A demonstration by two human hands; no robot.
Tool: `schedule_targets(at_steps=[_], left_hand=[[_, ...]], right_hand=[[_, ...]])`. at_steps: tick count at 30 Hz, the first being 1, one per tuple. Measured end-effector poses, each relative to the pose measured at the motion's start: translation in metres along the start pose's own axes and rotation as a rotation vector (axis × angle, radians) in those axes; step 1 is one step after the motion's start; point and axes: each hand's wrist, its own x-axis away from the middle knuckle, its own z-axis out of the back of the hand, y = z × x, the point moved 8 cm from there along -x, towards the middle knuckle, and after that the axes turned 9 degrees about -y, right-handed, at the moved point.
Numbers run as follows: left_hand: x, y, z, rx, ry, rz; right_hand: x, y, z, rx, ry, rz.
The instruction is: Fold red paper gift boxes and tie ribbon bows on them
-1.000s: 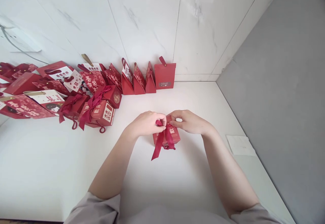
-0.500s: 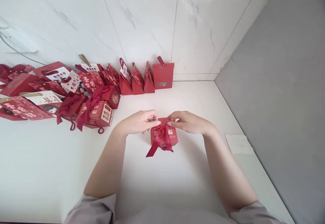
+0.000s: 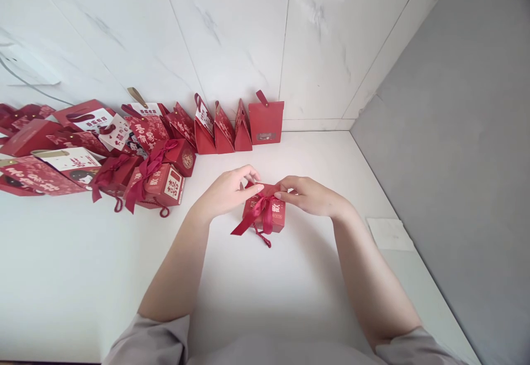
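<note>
A small red gift box [image 3: 279, 222] with gold characters sits on the white table in front of me. A dark red ribbon [image 3: 250, 220] is tied round it in a bow, one tail hanging to the left. At the bow's left side, the thumb and fingers of my left hand [image 3: 232, 191] close on the ribbon; the fingers partly hide that loop. My right hand [image 3: 304, 194] pinches the ribbon at the bow's right side, thumb close to the knot. A twisted red cord [image 3: 262, 238] with a knotted end sticks out below the box.
Two ribbon-tied boxes [image 3: 159, 185] stand to the left, before a crowd of red and white gift boxes [image 3: 68, 158]. Triangular red boxes [image 3: 226, 133] and a flat-faced one [image 3: 267, 122] line the tiled wall. A white sheet [image 3: 389, 233] lies at the right edge.
The gift box has turned slightly and shifted up and left. My left hand has moved a little upward with its fingers lifted; my right hand has barely moved.
</note>
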Motion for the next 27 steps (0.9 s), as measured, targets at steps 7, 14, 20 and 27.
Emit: schedule_targets(at_steps=[7,14,20,27], left_hand=[[0.013,0.003,0.001,-0.234,-0.063,0.092],[0.002,0.003,-0.021,-0.124,-0.111,0.070],[0.005,-0.005,-0.023,0.069,-0.187,0.095],[0.008,-0.013,-0.027,0.147,-0.328,0.166]], right_hand=[[-0.001,-0.001,0.002,-0.041,0.022,0.031],[-0.004,0.003,-0.002,-0.071,-0.016,0.026],[-0.002,0.004,0.000,-0.065,-0.023,0.014],[-0.003,0.003,0.000,-0.083,-0.055,0.028]])
